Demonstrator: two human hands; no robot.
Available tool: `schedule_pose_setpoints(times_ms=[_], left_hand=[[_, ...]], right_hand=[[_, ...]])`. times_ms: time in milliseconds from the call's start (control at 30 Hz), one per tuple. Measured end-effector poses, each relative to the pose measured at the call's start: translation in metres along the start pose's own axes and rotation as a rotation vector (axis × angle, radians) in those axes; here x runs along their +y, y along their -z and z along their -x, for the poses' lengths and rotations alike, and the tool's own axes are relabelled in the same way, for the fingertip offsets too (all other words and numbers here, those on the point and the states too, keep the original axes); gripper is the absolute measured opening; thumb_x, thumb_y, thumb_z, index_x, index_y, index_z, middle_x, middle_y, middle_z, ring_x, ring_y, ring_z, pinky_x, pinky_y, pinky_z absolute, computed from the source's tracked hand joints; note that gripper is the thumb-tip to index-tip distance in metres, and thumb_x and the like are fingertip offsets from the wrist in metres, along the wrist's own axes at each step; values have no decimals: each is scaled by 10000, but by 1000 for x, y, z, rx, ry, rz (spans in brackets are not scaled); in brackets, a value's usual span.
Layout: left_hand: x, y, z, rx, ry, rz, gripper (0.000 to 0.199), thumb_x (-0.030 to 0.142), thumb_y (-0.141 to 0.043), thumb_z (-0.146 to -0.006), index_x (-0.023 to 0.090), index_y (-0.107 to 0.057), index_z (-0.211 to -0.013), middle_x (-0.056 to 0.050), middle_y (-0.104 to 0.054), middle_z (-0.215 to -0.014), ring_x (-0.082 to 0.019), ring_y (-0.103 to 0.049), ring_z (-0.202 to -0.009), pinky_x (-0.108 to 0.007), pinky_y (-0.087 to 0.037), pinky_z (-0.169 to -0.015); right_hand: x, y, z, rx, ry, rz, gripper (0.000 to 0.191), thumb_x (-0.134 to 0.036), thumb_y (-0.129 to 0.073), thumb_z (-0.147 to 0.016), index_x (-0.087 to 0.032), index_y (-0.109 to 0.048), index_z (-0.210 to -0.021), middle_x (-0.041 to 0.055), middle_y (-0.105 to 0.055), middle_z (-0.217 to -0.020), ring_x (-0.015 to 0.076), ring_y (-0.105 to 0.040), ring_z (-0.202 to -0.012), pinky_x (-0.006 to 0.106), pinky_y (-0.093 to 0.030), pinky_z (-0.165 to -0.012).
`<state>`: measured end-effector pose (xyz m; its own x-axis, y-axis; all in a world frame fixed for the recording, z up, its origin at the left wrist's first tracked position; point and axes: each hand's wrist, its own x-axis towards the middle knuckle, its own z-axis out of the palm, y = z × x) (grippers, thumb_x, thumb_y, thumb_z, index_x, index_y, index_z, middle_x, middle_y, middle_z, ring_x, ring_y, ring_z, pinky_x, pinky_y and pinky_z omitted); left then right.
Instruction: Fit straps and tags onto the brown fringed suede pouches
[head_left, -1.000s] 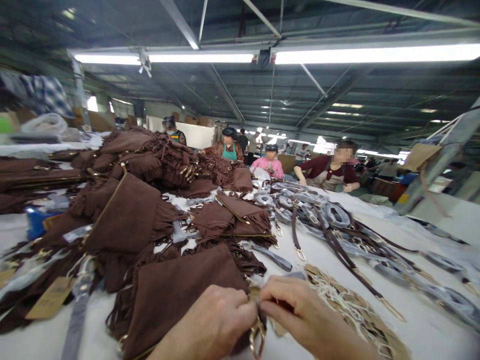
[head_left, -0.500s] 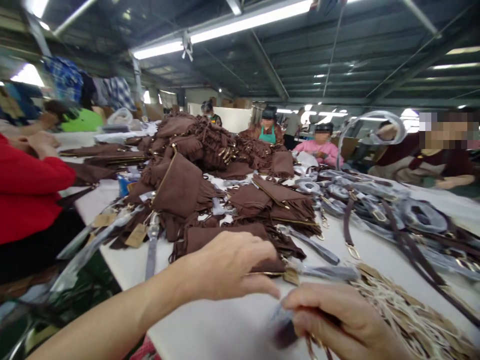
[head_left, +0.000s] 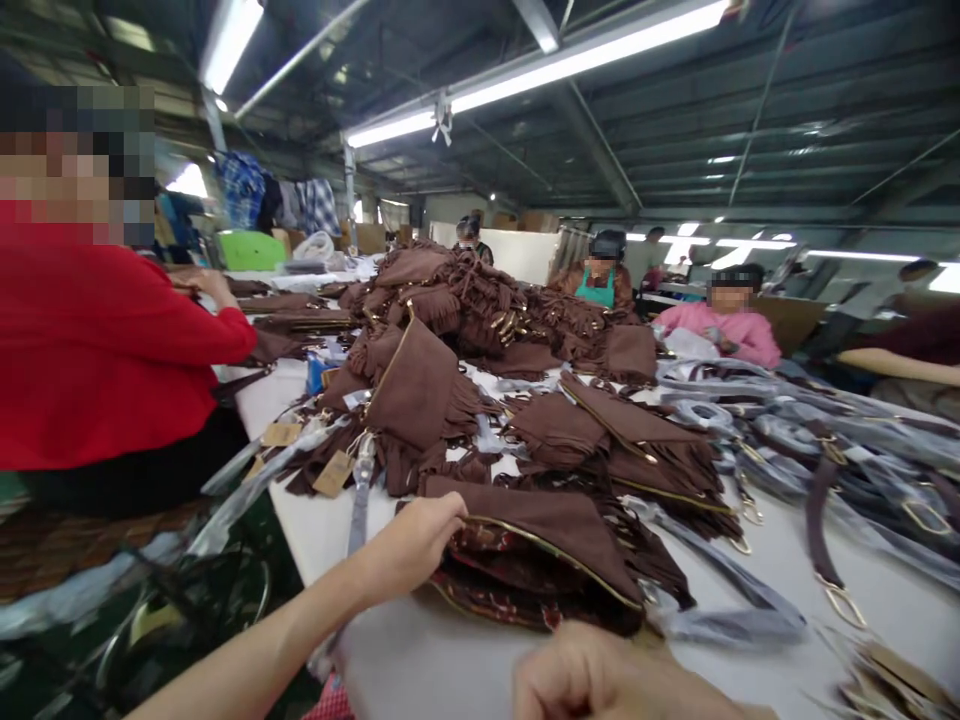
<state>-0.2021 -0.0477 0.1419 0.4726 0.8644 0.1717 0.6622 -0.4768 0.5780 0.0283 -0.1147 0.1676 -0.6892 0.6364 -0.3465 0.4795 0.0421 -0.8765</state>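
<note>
My left hand (head_left: 420, 540) pinches the left end of a brown fringed zip bag (head_left: 517, 515) at the table's near side. The bag's gold zip is undone and its mouth gapes, showing a dark reddish patterned lining. Low in the view, just in front of the bag, my right hand (head_left: 585, 675) is closed with its fingers curled; anything inside it is hidden. A plastic-wrapped strap (head_left: 735, 625) lies at the bag's right end.
More brown fringed bags (head_left: 450, 290) are heaped across the white table (head_left: 420, 660). Wrapped straps with gold clips (head_left: 840, 480) cover the right side, near tags with pale strings (head_left: 892, 680). A person in red (head_left: 112, 340) sits at the left; other people work beyond the heap.
My left hand has gone from above the bag to its left end, and the bag now gapes. The right hand has moved left and down; the wrapped strap it held no longer shows there.
</note>
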Motion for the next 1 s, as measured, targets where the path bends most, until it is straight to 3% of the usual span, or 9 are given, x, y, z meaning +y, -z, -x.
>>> schedule_pose_setpoints(times_ms=[133, 200, 367, 433, 533, 633, 767, 867, 1000], left_hand=[[-12, -14, -4, 12, 57, 168, 173, 193, -350, -909, 199, -455, -772, 36, -497, -699, -132, -474, -680, -222, -362, -632], [-17, -17, -7, 19, 82, 218, 175, 201, -349, -903, 193, -457, -765, 28, -512, -730, -136, -487, -721, -223, -385, -658], [-14, -11, -1, -12, 85, 222, 173, 222, -360, -904, 190, -509, -822, 20, -569, -771, -144, -535, -753, -235, -423, -687], [-9, -13, 8, -32, 41, 120, 122, 233, -473, -855, 195, -536, -952, -6, -621, -903, -173, -569, -849, -268, -447, -765], [-6, -21, 16, -19, -15, -121, 402, 125, -513, -780, 185, -480, -1176, -83, -619, -1112, -245, -567, -1028, -358, -448, -890], [-11, -22, 11, 28, 17, -194, 445, -1, -368, -775, 163, -457, -1178, -97, -648, -1031, -238, -607, -979, -353, -472, -846], [-5, -5, 2, 136, 55, -250, 435, -40, -354, -760, 181, -452, -1121, -73, -645, -1000, -219, -611, -956, -330, -478, -832], [22, -6, 4, 87, -62, -430, 370, -25, -376, -792, 198, -500, -1059, -81, -611, -1066, -241, -575, -991, -369, -476, -860], [59, -51, 4, -189, -377, -419, 226, 23, -443, -825, 191, -558, -922, -66, -625, -993, -233, -587, -929, -324, -512, -774]], right_hand=[[6, 14, -45, 299, 42, 266, 178, -121, -497, -747, -176, -646, -666, -45, -586, -609, 96, -511, -593, 189, -337, -554], [12, 20, -57, 349, 104, 406, 186, -107, -497, -749, -171, -628, -634, -35, -596, -631, 110, -530, -639, 206, -343, -602], [22, 24, -59, 327, 250, 508, 210, -98, -492, -803, -183, -619, -659, -6, -635, -794, 128, -561, -763, 210, -366, -692], [22, 25, -56, 324, 232, 514, 218, -105, -486, -820, -188, -630, -679, -9, -632, -771, 128, -558, -733, 210, -362, -671], [25, 32, -52, 306, 210, 517, 216, -105, -487, -818, -187, -644, -694, -16, -622, -706, 130, -559, -692, 208, -362, -655], [37, 42, -41, 286, 135, 552, 225, -112, -488, -811, -186, -655, -679, -4, -637, -691, 142, -584, -693, 209, -377, -655], [65, 47, -15, 307, 41, 657, 224, -112, -491, -806, -192, -678, -711, 25, -680, -752, 167, -622, -755, 226, -395, -688], [80, 42, 0, 334, 22, 629, 218, -166, -488, -854, -190, -675, -745, 11, -673, -722, 155, -610, -708, 218, -383, -639], [82, 37, 0, 363, 20, 540, 200, -156, -505, -847, -175, -663, -726, -7, -658, -698, 137, -585, -679, 205, -363, -602]])
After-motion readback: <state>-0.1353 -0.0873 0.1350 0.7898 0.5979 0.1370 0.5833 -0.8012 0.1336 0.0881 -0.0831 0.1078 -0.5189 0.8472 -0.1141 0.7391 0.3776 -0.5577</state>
